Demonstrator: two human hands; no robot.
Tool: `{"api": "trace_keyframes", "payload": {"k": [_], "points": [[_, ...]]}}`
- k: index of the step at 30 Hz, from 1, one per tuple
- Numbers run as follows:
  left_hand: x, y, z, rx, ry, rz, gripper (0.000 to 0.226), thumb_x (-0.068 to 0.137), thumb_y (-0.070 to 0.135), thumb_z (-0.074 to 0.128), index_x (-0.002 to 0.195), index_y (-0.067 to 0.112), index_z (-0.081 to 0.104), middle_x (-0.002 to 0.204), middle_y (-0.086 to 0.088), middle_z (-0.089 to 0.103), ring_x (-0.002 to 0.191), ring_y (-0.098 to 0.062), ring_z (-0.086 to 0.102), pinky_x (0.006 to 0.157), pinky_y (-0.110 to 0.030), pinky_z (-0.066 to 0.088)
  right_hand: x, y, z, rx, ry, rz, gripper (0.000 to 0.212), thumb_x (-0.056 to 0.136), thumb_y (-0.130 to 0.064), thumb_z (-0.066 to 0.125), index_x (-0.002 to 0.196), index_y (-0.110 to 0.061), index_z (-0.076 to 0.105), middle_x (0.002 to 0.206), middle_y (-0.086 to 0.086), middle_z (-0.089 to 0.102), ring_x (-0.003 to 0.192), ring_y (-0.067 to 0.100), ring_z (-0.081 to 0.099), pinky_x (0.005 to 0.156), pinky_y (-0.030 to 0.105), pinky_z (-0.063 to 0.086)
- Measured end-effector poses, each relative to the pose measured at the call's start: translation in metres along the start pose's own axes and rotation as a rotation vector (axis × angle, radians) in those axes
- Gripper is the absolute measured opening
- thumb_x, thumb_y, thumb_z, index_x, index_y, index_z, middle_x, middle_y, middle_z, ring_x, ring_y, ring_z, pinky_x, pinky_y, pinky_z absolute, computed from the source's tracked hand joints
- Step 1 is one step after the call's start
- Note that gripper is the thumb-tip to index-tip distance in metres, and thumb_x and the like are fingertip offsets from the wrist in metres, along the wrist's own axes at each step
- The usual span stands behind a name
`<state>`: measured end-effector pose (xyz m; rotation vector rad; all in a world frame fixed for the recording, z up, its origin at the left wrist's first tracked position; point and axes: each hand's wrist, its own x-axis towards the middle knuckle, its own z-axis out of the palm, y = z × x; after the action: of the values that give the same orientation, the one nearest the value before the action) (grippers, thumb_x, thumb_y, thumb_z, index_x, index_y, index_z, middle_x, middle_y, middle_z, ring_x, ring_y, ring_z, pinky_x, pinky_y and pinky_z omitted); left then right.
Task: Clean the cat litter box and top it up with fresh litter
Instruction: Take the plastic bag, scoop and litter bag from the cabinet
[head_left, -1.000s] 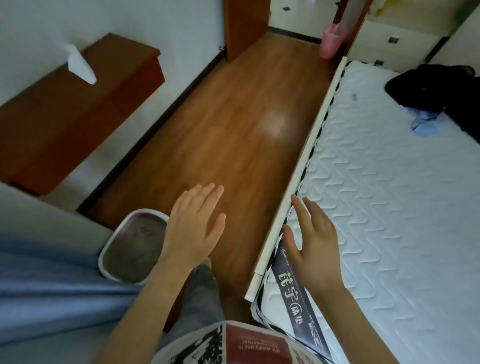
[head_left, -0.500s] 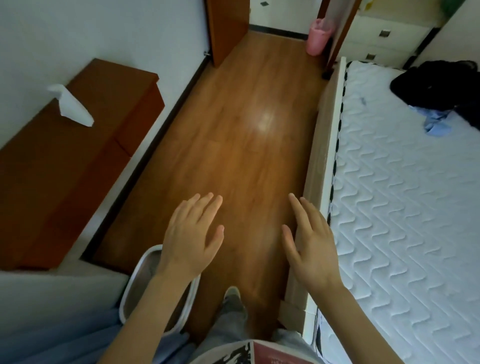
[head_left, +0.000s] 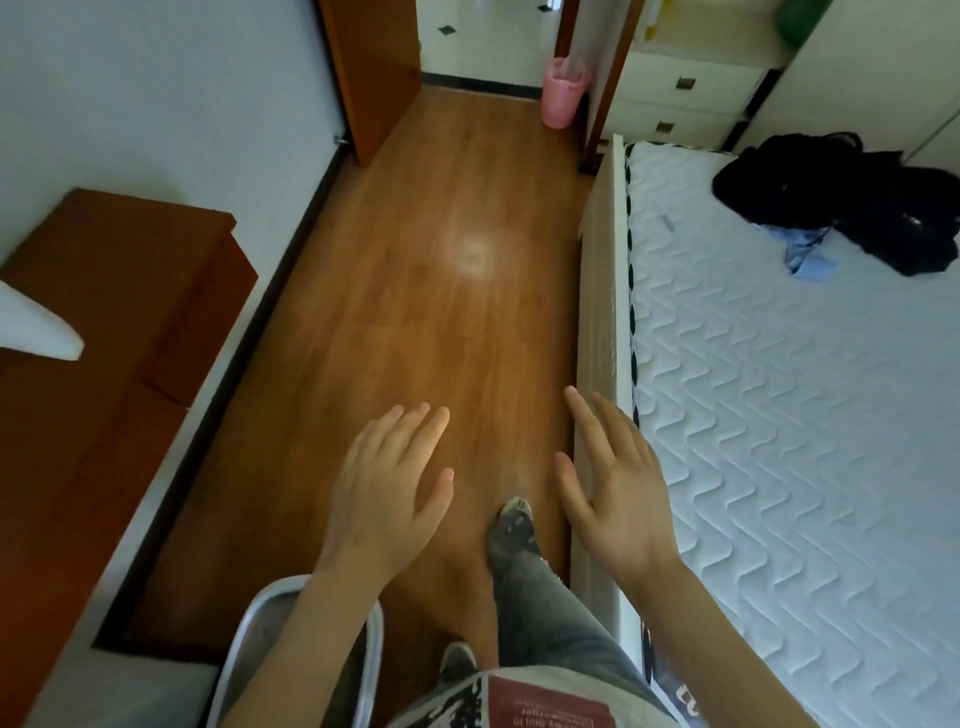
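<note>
The white-rimmed litter box (head_left: 244, 639) sits on the floor at the bottom left, mostly hidden under my left forearm. My left hand (head_left: 387, 488) is held out flat over the wooden floor, fingers straight, holding nothing. My right hand (head_left: 613, 488) is also flat and empty, beside the bed's edge. No scoop or litter bag shows.
A wooden floor (head_left: 441, 270) runs ahead to an open doorway with a pink bin (head_left: 563, 93). A brown cabinet (head_left: 104, 332) stands at the left wall. The bed's white mattress (head_left: 789, 415) fills the right, with dark clothes (head_left: 852, 197) on it. My shoe (head_left: 511, 530) steps forward.
The view has moved forward along the floor. The litter box has slid down to the bottom edge. Both hands stay flat and empty; the right hand has left the mattress corner.
</note>
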<state>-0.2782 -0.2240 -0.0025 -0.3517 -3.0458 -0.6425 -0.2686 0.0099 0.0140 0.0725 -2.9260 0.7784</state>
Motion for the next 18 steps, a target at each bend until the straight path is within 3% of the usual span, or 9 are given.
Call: {"api": "trace_keyframes", "payload": {"k": [13,18], "points": [[0.294,0.019,-0.015,0.028,0.096,0.075,0.056,0.096,0.046,0.036,0.146,0.023,0.043,0.147,0.0,0.049,0.139,-0.02,0.039,0.114,-0.044,0.033,0.266,0.064,-0.018,0.021,0.032,-0.032,0.057,0.096,-0.047,0.032,0.151,-0.033,0.025,0.152,0.0,0.037,0.142,0.022,0.031,0.111,0.048,0.035],[0.37,-0.001,-0.018,0.007,0.116,0.012,0.056,0.096,0.045,0.037,0.147,0.022,0.043,0.147,-0.001,0.048,0.14,-0.02,0.038,0.114,-0.041,0.03,0.359,0.073,-0.016,0.009,0.011,-0.05,0.057,0.096,-0.046,0.032,0.151,-0.032,0.025,0.152,0.001,0.036,0.142,0.022,0.029,0.112,0.047,0.032]]}}
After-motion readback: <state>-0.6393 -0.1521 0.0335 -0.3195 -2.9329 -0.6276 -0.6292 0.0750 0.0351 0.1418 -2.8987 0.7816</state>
